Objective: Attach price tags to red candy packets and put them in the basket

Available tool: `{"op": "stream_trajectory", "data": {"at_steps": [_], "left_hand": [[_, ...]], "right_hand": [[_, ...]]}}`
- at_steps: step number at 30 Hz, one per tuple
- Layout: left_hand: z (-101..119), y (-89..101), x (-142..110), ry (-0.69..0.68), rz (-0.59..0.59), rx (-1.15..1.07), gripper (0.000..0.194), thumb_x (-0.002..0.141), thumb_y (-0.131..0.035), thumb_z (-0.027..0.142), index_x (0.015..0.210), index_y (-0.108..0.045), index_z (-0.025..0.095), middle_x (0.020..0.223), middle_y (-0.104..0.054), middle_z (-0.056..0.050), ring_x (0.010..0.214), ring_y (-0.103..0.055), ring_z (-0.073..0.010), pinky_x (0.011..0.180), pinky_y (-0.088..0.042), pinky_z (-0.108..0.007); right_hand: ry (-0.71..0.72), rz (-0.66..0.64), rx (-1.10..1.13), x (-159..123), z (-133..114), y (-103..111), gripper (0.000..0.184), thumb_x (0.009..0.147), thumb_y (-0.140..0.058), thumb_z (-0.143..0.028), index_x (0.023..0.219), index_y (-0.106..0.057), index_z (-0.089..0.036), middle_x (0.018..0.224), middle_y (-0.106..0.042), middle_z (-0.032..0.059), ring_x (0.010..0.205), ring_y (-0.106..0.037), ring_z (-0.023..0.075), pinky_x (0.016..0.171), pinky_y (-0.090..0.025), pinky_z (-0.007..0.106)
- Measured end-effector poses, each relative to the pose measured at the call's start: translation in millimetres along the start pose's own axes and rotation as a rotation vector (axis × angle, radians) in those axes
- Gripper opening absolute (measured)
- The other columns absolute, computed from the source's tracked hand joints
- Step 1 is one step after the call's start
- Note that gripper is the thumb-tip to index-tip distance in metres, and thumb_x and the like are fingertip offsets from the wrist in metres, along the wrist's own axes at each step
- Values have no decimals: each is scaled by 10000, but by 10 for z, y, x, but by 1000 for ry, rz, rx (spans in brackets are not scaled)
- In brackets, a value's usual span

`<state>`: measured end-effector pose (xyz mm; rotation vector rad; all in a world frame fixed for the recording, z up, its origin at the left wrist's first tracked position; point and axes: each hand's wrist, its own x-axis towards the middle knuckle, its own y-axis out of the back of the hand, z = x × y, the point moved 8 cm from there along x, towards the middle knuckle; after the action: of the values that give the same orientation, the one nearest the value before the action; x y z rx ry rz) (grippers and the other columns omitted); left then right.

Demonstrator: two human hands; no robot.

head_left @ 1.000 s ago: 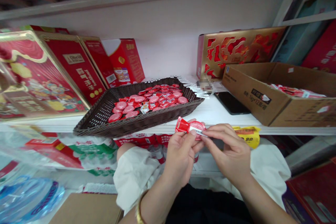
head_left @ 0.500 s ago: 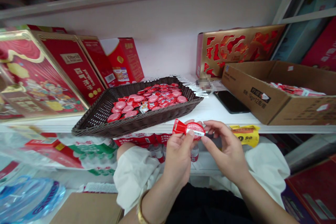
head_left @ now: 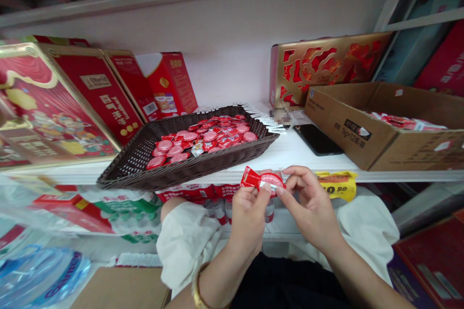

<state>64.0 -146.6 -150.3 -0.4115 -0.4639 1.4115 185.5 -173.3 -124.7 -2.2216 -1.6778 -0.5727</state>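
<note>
Red sachet (head_left: 263, 180) in closed grip of both L hand (head_left: 249, 217) & R hand (head_left: 308, 207), just below wicker basket (head_left: 188, 169).

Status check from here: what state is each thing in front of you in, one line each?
Red sachet: held up between both hands; whether it is opened cannot be told.
Left hand: pinching the sachet's flat red end.
Right hand: pinching its round end.
Wicker tray: on the shelf edge, full of red sachets.
Cardboard box: open, red packets inside.
Gold tin: leaning against the wall.
</note>
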Motion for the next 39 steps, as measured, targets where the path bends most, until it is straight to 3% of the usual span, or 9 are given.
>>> {"op": "stream_trajectory", "data": {"at_steps": [14,22,28,39], "left_hand": [[-26,-10,-3,30,-33,-72,177,732,-796,325,800,-760,166,816,-739,-58,821,-683,-180,849,-508,-315],[8,29,-36,42,-2,-13,173,694,-817,285,792,-759,156,833,-735,-71,731,-635,-159,602,-480,-243],[-30,32,-33,64,-6,-77,185,703,-816,276,835,-750,164,772,-708,-34,658,-588,-114,561,-474,-212],[-59,39,-46,79,-5,6,254,726,-795,300,910,-732,138,845,-709,-59,697,-590,-127,564,-483,-226]], "right_hand": [[-6,38,21,-38,48,27,214,887,-624,-304,1078,-554,-238,733,-588,-18,697,-546,151,692,-454,286],[-24,52,72,-43,79,59,231,892,-621,-318,1095,-554,-229,745,-575,-10,682,-543,152,663,-458,294],[-36,63,86,-47,91,60,211,887,-632,-314,1071,-571,-231,735,-562,-16,689,-521,146,670,-448,280],[-13,77,76,-52,75,106,179,900,-616,-316,1055,-567,-240,735,-579,-13,685,-534,143,663,-454,266]]}}
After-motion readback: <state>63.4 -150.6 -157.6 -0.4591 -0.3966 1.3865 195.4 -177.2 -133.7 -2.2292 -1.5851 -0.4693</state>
